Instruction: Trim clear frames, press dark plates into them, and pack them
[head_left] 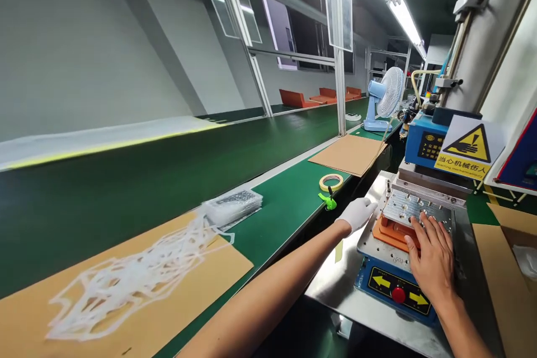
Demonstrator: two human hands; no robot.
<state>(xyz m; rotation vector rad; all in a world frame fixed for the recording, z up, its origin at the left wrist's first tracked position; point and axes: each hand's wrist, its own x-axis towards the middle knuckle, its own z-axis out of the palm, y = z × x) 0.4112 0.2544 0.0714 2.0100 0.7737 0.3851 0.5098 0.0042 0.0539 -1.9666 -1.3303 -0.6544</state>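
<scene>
My right hand (434,251) is bare and open. Its fingers lie spread on a metal plate (419,210) with holes, and the thumb reaches down its left side near the orange block (392,233) beneath. The plate and block sit on the bed of a blue press (423,140). My left hand (358,214), in a white glove, is at the left edge of the bed, beside the plate. Its fingertips are pressed close to that edge and partly hidden, so whether they hold anything is unclear.
A red button (398,294) sits on the press front. Left stands a green bench with a tape roll (331,182), a green clamp (328,200), a stack of clear sheets (232,207), white plastic cut-out frames (138,277) on cardboard (226,260), and a blue fan (384,100) farther back.
</scene>
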